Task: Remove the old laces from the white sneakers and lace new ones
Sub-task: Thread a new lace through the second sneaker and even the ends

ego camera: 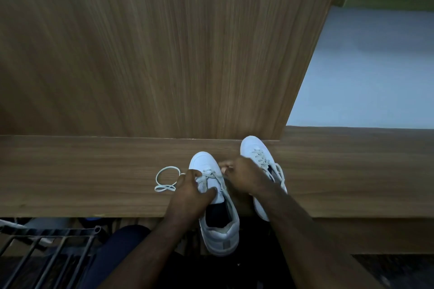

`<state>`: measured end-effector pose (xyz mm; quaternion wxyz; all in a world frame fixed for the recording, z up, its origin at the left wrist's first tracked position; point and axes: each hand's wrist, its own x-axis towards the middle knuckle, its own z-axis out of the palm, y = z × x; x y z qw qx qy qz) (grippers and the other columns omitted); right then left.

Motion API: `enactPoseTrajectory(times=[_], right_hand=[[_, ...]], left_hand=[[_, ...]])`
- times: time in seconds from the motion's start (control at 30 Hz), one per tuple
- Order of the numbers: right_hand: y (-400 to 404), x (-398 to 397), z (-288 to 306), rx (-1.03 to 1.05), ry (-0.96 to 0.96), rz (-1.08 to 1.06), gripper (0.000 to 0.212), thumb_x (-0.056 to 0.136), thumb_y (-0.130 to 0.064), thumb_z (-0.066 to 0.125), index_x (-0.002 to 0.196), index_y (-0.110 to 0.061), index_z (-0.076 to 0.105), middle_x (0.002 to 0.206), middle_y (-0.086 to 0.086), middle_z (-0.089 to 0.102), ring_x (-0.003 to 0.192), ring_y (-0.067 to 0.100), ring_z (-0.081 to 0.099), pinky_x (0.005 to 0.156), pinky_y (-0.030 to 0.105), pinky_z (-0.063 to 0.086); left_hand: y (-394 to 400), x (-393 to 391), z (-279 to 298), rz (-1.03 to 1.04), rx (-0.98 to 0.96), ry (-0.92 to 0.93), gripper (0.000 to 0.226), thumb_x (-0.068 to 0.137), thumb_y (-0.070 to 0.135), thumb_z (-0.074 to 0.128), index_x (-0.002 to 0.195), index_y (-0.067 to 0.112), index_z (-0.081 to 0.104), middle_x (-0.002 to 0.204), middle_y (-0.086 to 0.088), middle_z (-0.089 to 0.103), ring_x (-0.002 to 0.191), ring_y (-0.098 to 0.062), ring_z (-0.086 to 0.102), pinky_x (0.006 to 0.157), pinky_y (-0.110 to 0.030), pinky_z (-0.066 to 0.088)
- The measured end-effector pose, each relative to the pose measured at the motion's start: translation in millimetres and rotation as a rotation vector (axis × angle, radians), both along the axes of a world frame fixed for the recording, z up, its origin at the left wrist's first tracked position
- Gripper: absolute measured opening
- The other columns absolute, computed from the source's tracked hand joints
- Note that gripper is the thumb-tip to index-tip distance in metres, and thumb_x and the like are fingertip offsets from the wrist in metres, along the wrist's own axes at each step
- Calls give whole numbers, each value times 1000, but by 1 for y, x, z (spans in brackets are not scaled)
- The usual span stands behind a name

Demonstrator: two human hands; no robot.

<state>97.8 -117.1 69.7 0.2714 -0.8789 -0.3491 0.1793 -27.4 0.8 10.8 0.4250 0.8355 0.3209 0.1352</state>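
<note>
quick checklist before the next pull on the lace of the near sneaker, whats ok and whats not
1. Near sneaker steadied: ok, the left hand grips it at the tongue and laces.
2. Lace in hand: ok, the right hand pinches at the lace by the upper eyelets.
3. Sneaker support: not ok, its heel overhangs the front edge of the wooden table.
4. Loose lace out of the way: ok, coiled on the table left of the sneaker.
5. Far sneaker: not ok, still laced.
6. Which eyelets are already free: cannot tell, hands cover them.
</note>
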Motion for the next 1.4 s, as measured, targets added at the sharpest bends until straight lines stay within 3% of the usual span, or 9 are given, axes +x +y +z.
enactPoseTrajectory(times=[0.2, 0.33, 0.43, 0.5, 0.63, 0.83, 1.07, 1.27, 1.4], right_hand=[[9, -3, -12, -69, 110, -121, 22, 89, -20, 59, 91, -3, 73, 92, 13, 74, 89, 28, 69, 79, 39, 55], [-2, -2, 18, 221, 205, -221, 16, 90, -23, 61, 87, -14, 73, 84, 8, 75, 79, 22, 70, 76, 36, 55], [-19, -2, 49, 504, 201, -344, 17, 90, -22, 61, 80, -12, 71, 67, 2, 64, 57, 8, 56, 57, 25, 45], [-34, 4, 63, 609, 72, -436, 19, 87, -20, 61, 71, -12, 65, 63, -6, 56, 57, 6, 50, 55, 22, 42], [-26, 11, 43, 281, -340, -240, 17, 84, -21, 55, 73, -26, 67, 77, -12, 62, 75, 10, 60, 69, 30, 46], [19, 5, -26, -97, -42, 3, 31, 97, -29, 50, 99, -7, 73, 96, 9, 73, 91, 25, 66, 82, 35, 51], [12, 12, -8, 20, 89, -182, 17, 86, -21, 57, 78, -12, 69, 79, 4, 70, 78, 20, 66, 70, 32, 50], [-6, 21, 46, 291, 24, -321, 26, 91, -25, 54, 70, -12, 63, 58, -5, 55, 55, 9, 51, 60, 32, 43], [-11, 15, 63, 420, -114, -353, 24, 90, -20, 56, 67, -15, 60, 63, -10, 58, 60, 8, 53, 62, 30, 42]], left_hand=[[2, -3, -9, 10, -43, 56, 39, 79, 24, 66, 111, 25, 44, 101, -4, 66, 84, -20, 63, 68, -30, 42], [10, 1, -8, 63, -56, -2, 32, 79, 18, 63, 105, 27, 47, 83, 0, 67, 70, -17, 65, 64, -35, 52], [16, 2, -9, 66, -54, -9, 32, 79, 20, 63, 106, 29, 48, 83, 1, 66, 68, -17, 65, 63, -36, 54], [16, 3, -9, 57, -47, -14, 30, 78, 19, 63, 104, 29, 51, 83, 2, 66, 69, -16, 65, 61, -32, 50], [15, 4, -10, 45, -30, -28, 24, 76, 18, 62, 98, 27, 56, 82, 4, 66, 71, -13, 63, 59, -27, 42], [16, 1, -14, 26, -27, -50, 25, 76, 22, 61, 99, 27, 56, 83, 3, 65, 74, -16, 63, 65, -32, 49], [14, 2, -17, 29, -55, -56, 24, 78, 18, 62, 98, 29, 55, 77, 5, 65, 69, -12, 63, 60, -29, 44], [11, 4, -13, 34, -12, -49, 18, 82, 14, 61, 96, 24, 56, 71, 5, 64, 64, -7, 60, 54, -26, 39], [13, 4, -16, 48, -21, -61, 17, 79, 16, 60, 91, 27, 56, 71, 5, 65, 65, -13, 62, 58, -29, 44]])
